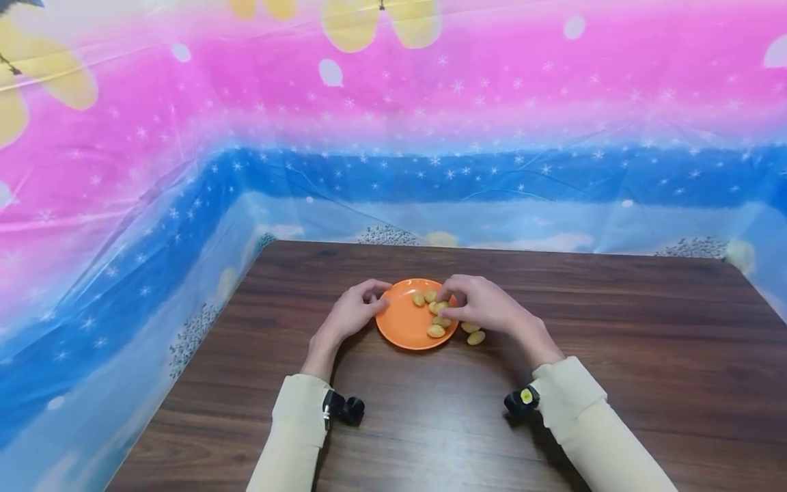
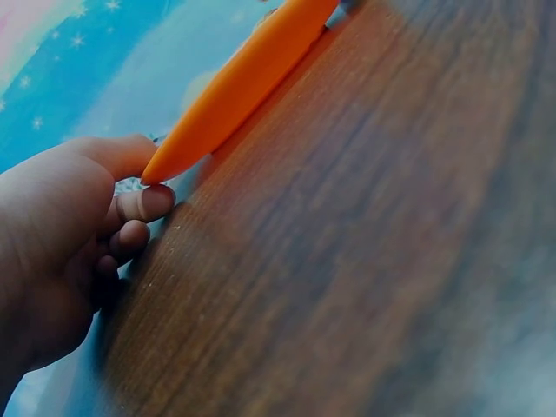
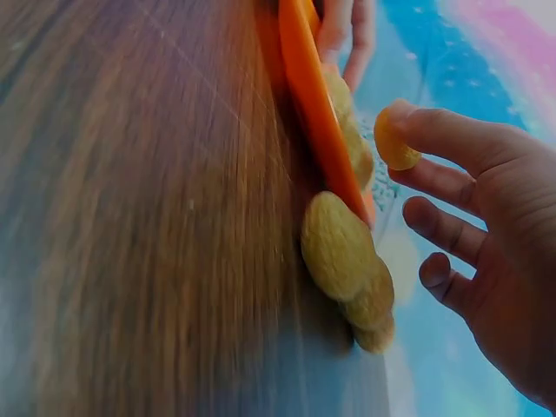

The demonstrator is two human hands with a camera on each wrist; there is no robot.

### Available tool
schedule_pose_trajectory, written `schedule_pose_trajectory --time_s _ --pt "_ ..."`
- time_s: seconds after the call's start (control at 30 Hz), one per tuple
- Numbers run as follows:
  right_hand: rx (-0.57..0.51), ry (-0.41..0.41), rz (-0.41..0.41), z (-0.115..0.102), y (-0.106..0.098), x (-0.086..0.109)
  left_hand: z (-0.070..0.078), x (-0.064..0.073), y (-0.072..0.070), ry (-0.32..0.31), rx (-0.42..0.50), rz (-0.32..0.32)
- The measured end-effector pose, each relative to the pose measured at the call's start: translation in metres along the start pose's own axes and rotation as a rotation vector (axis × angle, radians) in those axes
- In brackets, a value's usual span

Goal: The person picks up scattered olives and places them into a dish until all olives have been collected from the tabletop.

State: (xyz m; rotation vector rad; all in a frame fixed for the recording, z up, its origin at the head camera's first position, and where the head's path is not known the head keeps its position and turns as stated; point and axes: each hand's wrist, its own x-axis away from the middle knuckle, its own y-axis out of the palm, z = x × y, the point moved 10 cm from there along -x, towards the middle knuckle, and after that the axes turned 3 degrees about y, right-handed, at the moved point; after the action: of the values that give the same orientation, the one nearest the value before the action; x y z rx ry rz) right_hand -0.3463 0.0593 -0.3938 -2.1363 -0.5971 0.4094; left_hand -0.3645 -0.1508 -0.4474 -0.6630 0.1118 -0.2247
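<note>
An orange plate (image 1: 401, 322) lies on the table, with several small yellow-brown potatoes (image 1: 436, 331) on its right half. My left hand (image 1: 353, 313) pinches the plate's left rim, thumb above and a fingertip below in the left wrist view. Over the right side of the plate, my right hand (image 1: 488, 307) holds one small potato (image 3: 398, 143) between thumb and forefinger, its other fingers loosely bent. Just outside the right rim, a few more potatoes (image 1: 476, 337) rest on the wood, partly hidden by the right hand in the head view.
The dark wooden table (image 1: 418, 424) stretches out on all sides of the plate. A pink and blue patterned cloth (image 1: 492, 171) hangs along its back and left side. Each wrist carries a small black camera (image 1: 344, 407).
</note>
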Motion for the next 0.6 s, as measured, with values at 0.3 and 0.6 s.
schedule_pose_trajectory --time_s 0.3,0.6 --pt "-0.026 -0.018 -0.033 -0.016 0.007 -0.022 0.001 -0.002 0.003 -0.004 -0.005 -0.014" --pt "0.036 -0.046 -0.079 -0.030 0.012 -0.044 0.002 0.000 0.001 -0.008 0.002 -0.009"
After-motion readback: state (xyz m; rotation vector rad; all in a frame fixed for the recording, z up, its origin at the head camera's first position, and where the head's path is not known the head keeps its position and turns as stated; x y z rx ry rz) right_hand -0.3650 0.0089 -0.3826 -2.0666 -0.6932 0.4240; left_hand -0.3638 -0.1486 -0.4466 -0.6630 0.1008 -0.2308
